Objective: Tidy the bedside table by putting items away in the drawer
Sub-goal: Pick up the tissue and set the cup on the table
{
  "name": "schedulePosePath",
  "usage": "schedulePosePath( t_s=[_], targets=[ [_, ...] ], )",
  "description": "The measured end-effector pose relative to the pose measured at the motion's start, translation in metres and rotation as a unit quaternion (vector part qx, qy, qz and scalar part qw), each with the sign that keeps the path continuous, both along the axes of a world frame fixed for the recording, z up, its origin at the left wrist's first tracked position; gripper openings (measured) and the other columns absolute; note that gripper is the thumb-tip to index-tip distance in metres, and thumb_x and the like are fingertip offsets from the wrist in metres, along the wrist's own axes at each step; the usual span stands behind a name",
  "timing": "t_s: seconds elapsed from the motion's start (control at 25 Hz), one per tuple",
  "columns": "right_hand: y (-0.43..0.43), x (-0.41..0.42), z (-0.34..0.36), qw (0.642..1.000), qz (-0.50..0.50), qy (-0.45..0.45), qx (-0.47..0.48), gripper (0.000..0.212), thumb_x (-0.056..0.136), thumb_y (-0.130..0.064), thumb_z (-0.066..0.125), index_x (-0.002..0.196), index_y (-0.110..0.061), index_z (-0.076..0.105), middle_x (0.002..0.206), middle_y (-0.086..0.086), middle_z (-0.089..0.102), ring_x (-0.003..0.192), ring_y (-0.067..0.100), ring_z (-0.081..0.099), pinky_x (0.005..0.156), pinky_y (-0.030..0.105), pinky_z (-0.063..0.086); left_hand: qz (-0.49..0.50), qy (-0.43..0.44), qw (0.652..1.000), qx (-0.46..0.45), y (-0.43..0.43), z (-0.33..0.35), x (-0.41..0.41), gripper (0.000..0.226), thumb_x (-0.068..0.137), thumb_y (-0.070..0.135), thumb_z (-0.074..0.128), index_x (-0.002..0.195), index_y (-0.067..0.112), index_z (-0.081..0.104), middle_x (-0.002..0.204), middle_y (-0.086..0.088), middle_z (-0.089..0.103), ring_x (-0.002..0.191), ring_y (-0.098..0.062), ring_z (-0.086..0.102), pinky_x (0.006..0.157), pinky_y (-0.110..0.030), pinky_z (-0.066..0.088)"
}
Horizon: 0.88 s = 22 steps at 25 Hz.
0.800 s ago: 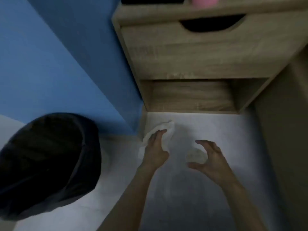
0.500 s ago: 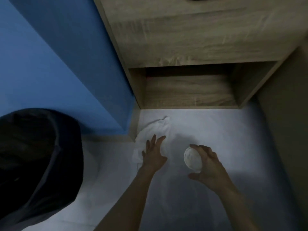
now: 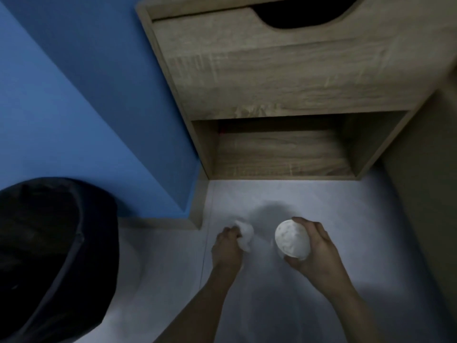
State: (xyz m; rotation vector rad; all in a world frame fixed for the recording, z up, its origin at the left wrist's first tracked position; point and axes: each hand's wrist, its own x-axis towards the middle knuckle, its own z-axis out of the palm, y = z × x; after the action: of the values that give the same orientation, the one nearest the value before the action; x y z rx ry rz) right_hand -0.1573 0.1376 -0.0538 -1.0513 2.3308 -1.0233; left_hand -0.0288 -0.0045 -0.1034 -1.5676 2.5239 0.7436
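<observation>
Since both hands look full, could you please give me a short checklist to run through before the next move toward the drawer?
1. Left hand has a grip on the crumpled white tissue: ok, fingers closed around it.
2. Right hand has a grip on the round white object: ok, thumb and fingers wrap its sides.
3. Both items lifted off the floor: cannot tell from this angle.
4. Drawer open enough to drop items in: not ok, its front looks flush with the cabinet.
5. A free hand for the drawer's cut-out handle: not ok, both are occupied.
6. Black bin out of the path: ok, it stands off to the left.
</observation>
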Motion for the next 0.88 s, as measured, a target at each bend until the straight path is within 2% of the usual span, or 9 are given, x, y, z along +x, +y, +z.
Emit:
schedulePosePath(
  t_s=[0.12, 0.16, 0.24, 0.36, 0.44, 0.52, 0.68, 0.76, 0.88],
  targets=[
    [-0.012, -0.013, 0.040, 0.999, -0.029, 0.012, -0.038, 0.075, 0.056, -0.013, 0.081, 0.121, -0.025, 0.048, 0.109, -0.009, 0.045, 0.090, 0.011, 0.047, 0.073, 0.020, 0.037, 0.054, 0.151, 0.987, 0.025, -0.010, 0.049, -0.022, 0.029, 0.094, 0.021, 0.042, 0.118, 0.035, 0.053, 0.101, 0.002, 0.063, 0.088, -0.018, 0.061, 0.074, -0.029, 0.046],
    [-0.017, -0.020, 0.057, 0.998, -0.039, 0.025, -0.046, 0.074, 0.056, -0.014, 0.081, 0.122, -0.025, 0.048, 0.108, -0.010, 0.044, 0.090, 0.010, 0.047, 0.073, 0.020, 0.037, 0.061, 0.216, 0.973, 0.055, -0.015, 0.071, -0.032, 0.027, 0.095, 0.030, 0.040, 0.114, 0.041, 0.057, 0.103, 0.005, 0.064, 0.086, -0.010, 0.060, 0.074, -0.022, 0.045],
    [-0.033, -0.036, 0.100, 0.994, -0.051, 0.064, -0.068, 0.073, 0.056, -0.014, 0.081, 0.122, -0.024, 0.050, 0.106, -0.009, 0.044, 0.094, 0.017, 0.052, 0.073, 0.024, 0.036, 0.022, 0.301, 0.953, 0.031, -0.030, 0.122, -0.051, 0.031, 0.094, 0.026, 0.041, 0.116, 0.033, 0.062, 0.109, 0.005, 0.060, 0.089, -0.003, 0.057, 0.077, -0.013, 0.042],
    [-0.061, -0.063, 0.185, 0.983, -0.060, 0.116, -0.125, 0.072, 0.056, -0.015, 0.082, 0.122, -0.019, 0.052, 0.112, 0.004, 0.055, 0.106, 0.030, 0.054, 0.079, 0.028, 0.039, -0.033, 0.419, 0.907, 0.014, -0.053, 0.220, -0.071, 0.044, 0.086, 0.002, 0.040, 0.122, 0.024, 0.052, 0.113, 0.003, 0.042, 0.104, -0.010, 0.048, 0.093, -0.025, 0.041],
    [-0.076, -0.076, 0.244, 0.973, -0.063, 0.143, -0.168, 0.076, 0.057, -0.017, 0.082, 0.126, -0.020, 0.049, 0.119, 0.012, 0.058, 0.108, 0.032, 0.055, 0.084, 0.032, 0.040, -0.066, 0.457, 0.887, 0.007, -0.070, 0.279, -0.085, 0.052, 0.081, -0.004, 0.034, 0.127, 0.017, 0.045, 0.116, -0.003, 0.041, 0.099, -0.009, 0.045, 0.090, -0.032, 0.043],
    [-0.090, -0.087, 0.296, 0.958, -0.055, 0.166, -0.228, 0.080, 0.058, -0.018, 0.081, 0.127, -0.026, 0.043, 0.122, 0.010, 0.058, 0.107, 0.031, 0.056, 0.087, 0.032, 0.041, -0.089, 0.496, 0.863, -0.046, -0.090, 0.329, -0.097, 0.041, 0.083, -0.001, 0.038, 0.123, 0.005, 0.045, 0.116, -0.019, 0.048, 0.097, -0.013, 0.049, 0.087, -0.039, 0.046],
    [-0.120, -0.099, 0.358, 0.937, -0.045, 0.174, -0.300, 0.084, 0.050, -0.040, 0.072, 0.125, -0.032, 0.034, 0.126, 0.009, 0.053, 0.109, 0.030, 0.054, 0.091, 0.043, 0.047, -0.017, 0.543, 0.834, -0.099, -0.120, 0.384, -0.118, 0.029, 0.091, 0.007, 0.053, 0.121, 0.009, 0.049, 0.116, -0.008, 0.059, 0.102, -0.017, 0.055, 0.073, -0.007, 0.042],
    [-0.141, -0.100, 0.373, 0.934, -0.049, 0.169, -0.310, 0.084, 0.055, -0.036, 0.074, 0.128, -0.029, 0.033, 0.128, 0.011, 0.052, 0.112, 0.031, 0.052, 0.092, 0.043, 0.045, 0.014, 0.508, 0.853, -0.118, -0.131, 0.395, -0.125, 0.029, 0.090, 0.018, 0.059, 0.118, 0.013, 0.052, 0.115, -0.009, 0.063, 0.103, -0.021, 0.058, 0.077, -0.019, 0.048],
    [-0.163, -0.096, 0.375, 0.939, -0.043, 0.172, -0.295, 0.080, 0.061, -0.020, 0.077, 0.129, -0.017, 0.036, 0.126, 0.016, 0.055, 0.112, 0.033, 0.052, 0.088, 0.037, 0.042, 0.010, 0.375, 0.907, -0.189, -0.147, 0.388, -0.133, 0.032, 0.086, 0.027, 0.061, 0.115, 0.012, 0.062, 0.114, -0.015, 0.059, 0.107, -0.028, 0.053, 0.085, -0.039, 0.047]
  ],
)
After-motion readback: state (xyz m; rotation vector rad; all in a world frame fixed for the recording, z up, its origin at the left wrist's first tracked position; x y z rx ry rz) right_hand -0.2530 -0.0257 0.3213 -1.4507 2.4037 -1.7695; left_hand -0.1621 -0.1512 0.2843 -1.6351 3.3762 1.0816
